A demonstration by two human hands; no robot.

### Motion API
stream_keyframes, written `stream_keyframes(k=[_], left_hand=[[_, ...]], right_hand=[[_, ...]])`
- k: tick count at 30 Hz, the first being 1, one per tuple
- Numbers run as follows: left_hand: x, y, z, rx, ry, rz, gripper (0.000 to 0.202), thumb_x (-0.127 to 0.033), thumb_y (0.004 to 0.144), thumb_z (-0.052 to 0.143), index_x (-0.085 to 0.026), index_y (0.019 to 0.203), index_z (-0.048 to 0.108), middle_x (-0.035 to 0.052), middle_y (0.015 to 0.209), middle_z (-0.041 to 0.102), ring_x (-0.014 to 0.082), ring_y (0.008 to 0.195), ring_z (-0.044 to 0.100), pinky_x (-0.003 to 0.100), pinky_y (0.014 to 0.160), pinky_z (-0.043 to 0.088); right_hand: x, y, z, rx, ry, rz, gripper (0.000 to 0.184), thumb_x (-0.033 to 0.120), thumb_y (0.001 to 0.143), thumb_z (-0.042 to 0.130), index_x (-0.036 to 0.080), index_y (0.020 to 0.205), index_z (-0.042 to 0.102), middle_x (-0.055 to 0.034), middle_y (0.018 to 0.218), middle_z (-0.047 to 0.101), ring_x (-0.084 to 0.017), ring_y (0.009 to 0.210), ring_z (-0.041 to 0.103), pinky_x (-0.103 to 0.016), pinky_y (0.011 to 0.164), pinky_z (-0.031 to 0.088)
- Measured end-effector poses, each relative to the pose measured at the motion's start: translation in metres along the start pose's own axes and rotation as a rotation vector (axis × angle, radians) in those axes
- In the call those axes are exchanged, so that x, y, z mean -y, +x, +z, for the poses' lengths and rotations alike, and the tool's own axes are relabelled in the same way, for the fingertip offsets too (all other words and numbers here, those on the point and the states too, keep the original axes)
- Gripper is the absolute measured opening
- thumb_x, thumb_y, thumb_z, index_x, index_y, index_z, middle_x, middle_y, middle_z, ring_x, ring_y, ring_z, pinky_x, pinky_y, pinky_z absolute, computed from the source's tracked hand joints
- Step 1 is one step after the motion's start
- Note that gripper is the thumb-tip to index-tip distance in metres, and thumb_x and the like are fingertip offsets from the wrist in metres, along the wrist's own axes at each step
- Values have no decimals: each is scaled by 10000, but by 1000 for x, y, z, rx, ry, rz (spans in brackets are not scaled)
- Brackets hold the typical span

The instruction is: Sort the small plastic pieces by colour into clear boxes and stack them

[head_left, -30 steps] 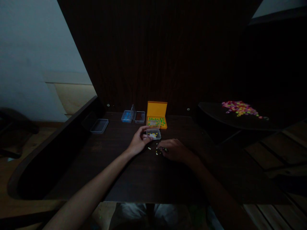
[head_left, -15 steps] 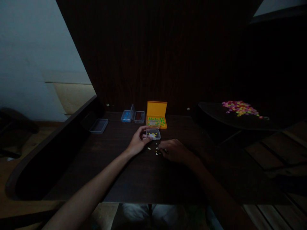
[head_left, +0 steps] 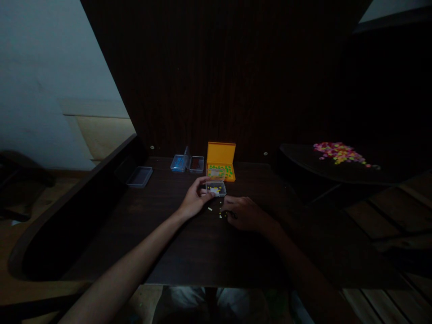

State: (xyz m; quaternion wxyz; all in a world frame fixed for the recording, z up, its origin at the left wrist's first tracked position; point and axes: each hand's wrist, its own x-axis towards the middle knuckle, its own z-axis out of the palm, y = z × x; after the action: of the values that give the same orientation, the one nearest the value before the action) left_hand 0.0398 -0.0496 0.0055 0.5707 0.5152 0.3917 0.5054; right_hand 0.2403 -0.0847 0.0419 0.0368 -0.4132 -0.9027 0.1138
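Observation:
My left hand (head_left: 196, 199) grips the left side of a small clear plastic box (head_left: 221, 192), thumb at its front edge. Yellow and pale bits lie inside the box, and its clear lid (head_left: 216, 174) stands open at the back. Just right of the box, my right hand (head_left: 245, 213) is bent over the tabletop with fingers curled down. Its fingertips are among small pale and yellow pieces (head_left: 220, 216); whether one is pinched is too small and dark to see. A single pale piece (head_left: 209, 209) lies in front of the box.
An open orange case (head_left: 221, 153) with green pieces stands behind the clear box. To its left is another open clear box (head_left: 177, 163) with blue contents. A clear tray (head_left: 140, 177) lies farther left. Colourful beads (head_left: 340, 153) are heaped on a shelf at right.
My right hand's fingers have shifted slightly over the small pieces and now cover one more of them. My left hand and the box have stayed put.

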Motion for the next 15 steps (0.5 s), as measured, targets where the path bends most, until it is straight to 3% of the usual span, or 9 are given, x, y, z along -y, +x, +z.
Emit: stream_keyframes(k=[15], left_hand=[[1, 0, -1, 11, 8, 7, 552, -193, 661, 761, -187, 1166, 538, 36, 1021, 645, 96, 670, 612, 253, 683, 513]], right_hand=[[-1, 0, 1, 16, -5, 19, 260, 173, 807, 534, 233, 1019, 671, -39, 1046, 620, -172, 864, 583, -270, 692, 345]])
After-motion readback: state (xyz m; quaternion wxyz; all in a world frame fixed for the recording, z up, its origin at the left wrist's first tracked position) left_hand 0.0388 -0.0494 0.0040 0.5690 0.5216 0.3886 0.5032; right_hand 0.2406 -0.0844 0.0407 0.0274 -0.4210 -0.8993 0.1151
